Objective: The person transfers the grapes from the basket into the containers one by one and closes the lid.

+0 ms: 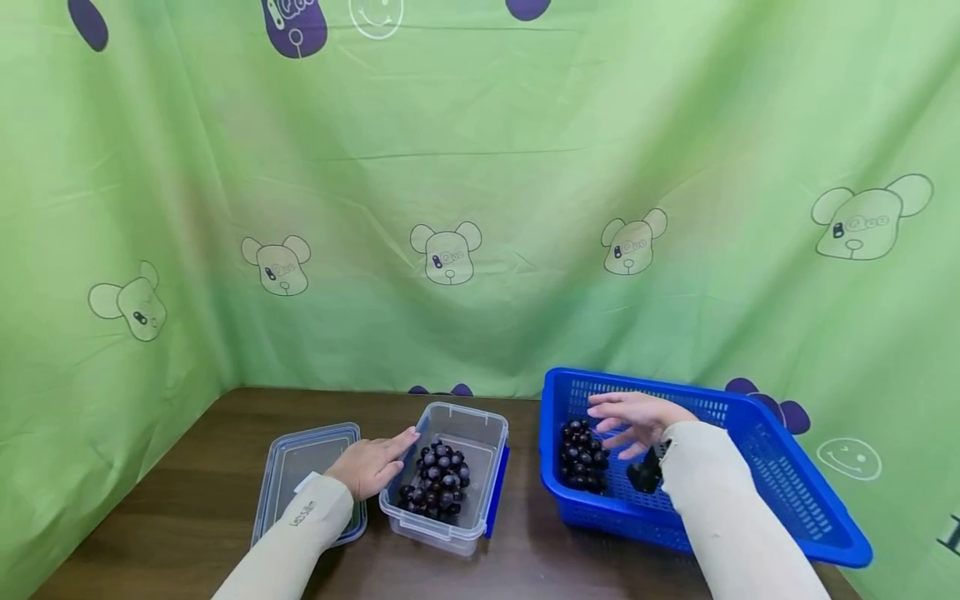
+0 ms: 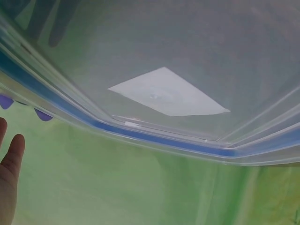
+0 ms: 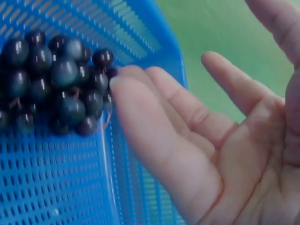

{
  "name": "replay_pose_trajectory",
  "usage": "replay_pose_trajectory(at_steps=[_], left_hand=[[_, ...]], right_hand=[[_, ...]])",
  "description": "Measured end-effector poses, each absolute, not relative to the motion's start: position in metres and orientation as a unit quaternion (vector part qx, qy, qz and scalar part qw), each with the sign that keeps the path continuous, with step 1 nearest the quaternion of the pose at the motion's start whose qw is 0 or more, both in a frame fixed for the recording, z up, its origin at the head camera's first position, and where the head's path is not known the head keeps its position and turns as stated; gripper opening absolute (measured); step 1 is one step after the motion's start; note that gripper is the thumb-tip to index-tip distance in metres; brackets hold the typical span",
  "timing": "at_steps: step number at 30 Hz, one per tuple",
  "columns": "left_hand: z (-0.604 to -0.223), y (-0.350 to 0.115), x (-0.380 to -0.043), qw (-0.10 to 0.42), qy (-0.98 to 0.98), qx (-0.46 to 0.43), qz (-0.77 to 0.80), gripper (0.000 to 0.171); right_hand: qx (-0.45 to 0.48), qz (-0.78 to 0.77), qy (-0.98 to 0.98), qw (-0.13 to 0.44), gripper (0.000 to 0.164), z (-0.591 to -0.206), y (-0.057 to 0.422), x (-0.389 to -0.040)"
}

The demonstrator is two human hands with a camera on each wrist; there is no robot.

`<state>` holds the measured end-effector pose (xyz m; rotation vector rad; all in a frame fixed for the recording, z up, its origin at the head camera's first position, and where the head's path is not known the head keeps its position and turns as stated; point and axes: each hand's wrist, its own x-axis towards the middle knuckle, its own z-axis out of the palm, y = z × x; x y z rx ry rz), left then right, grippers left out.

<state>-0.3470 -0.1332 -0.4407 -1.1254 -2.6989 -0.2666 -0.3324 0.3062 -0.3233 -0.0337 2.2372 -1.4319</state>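
My left hand [image 1: 367,467] reaches over the lid with its fingers extended, fingertips at the left rim of a clear plastic container [image 1: 486,429]. A bunch of dark grapes [image 1: 438,479] lies inside that container. My right hand [image 1: 637,417] hovers over a blue plastic basket [image 1: 787,483], fingers spread and loosely bent. Below its fingertips, at the basket's left end, is another bunch of dark grapes [image 1: 583,458]. In the right wrist view, the thumb and a finger come close together beside these grapes [image 3: 63,72], with a thin stem showing near them.
A clear lid [image 1: 288,467] with a blue seal and a white label lies left of the container on the brown table [image 1: 187,475]. A blue side latch [image 1: 497,492] hangs open on the container's right. Green printed cloth [image 1: 450,333] hangs behind the table.
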Motion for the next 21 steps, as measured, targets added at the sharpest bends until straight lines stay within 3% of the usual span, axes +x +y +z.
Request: replay_pose_trajectory(at_steps=[7,16,21], left_hand=[[-0.441,-0.131,-0.346,0.095,-0.914,-0.381,-0.099,0.049],[-0.44,-0.131,-0.349,0.098,-0.911,-0.389,-0.098,0.049],[-0.44,-0.133,-0.349,0.106,-0.908,-0.395,-0.094,0.048]], right_hand=[[0.051,-0.556,0.81,0.181,0.065,-0.332,0.332,-0.325],[0.07,-0.583,0.785,0.196,0.077,-0.34,0.339,-0.333],[0.068,-0.601,0.771,0.199,0.074,-0.346,0.337,-0.336]])
